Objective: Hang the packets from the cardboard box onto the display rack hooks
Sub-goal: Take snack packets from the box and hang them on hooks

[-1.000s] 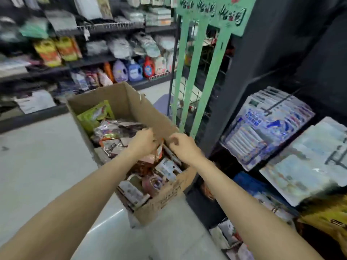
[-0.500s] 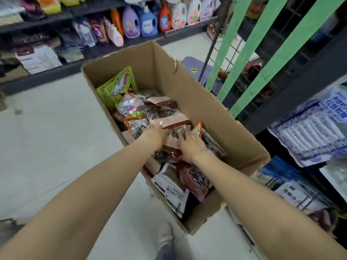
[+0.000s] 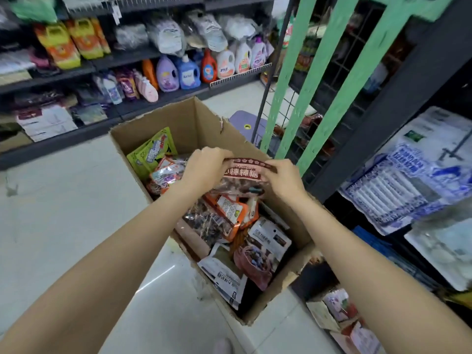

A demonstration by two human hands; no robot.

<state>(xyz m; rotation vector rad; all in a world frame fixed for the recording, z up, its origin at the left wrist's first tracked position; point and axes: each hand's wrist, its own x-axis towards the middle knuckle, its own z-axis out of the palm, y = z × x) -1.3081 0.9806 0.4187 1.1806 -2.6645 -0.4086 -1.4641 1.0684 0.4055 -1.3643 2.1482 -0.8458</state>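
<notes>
Packet, dark-red clear-windowed plastic w/ pink header strip [image 3: 242, 175]: lifted just above brown open-top cardboard box [image 3: 194, 118], likely so it comes clear of the pile for hanging. Left hand [image 3: 204, 166] and right hand [image 3: 284, 178] each pinch a top corner, keeping the header flat. 1 packet held; approx. 10 more in box, exact count unclear. 3 green slotted rack strips [image 3: 319, 80] near.

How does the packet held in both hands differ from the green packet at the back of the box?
The held packet has a dark red header; the green packet is bright lime. The held packet is lifted above the pile, gripped by the left hand and right hand; the green packet leans untouched against the cardboard box wall. Both carry printed labels.
</notes>
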